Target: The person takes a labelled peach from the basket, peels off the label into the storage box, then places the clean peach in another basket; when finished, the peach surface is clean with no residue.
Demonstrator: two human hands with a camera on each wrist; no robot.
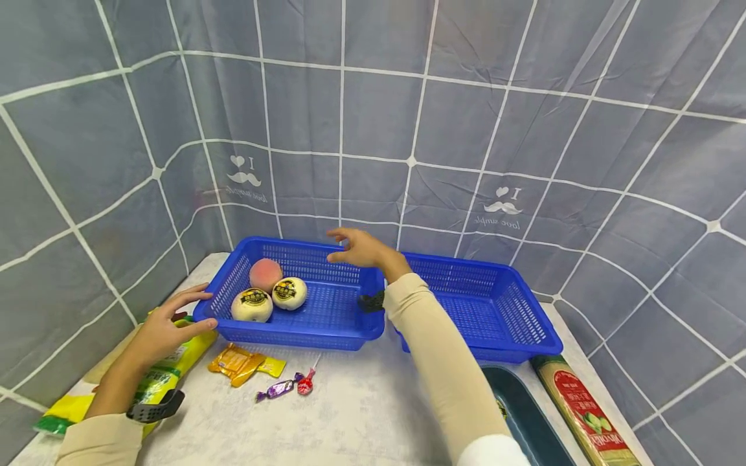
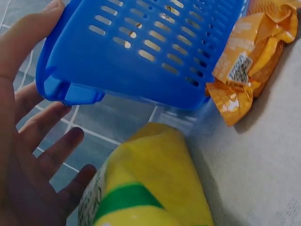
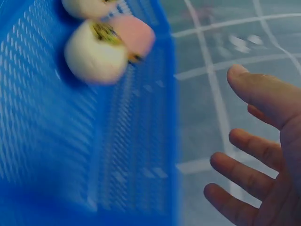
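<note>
The blue perforated plastic basket, near the desk's far left corner with a peach and two pale labelled fruits inside, is flanked by the spread, empty left hand and right hand, apparently for a two-sided lift.

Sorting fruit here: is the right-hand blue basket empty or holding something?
Empty as far as visible: the right blue basket shows bare mesh; a sleeve hides its near-left corner.
</note>
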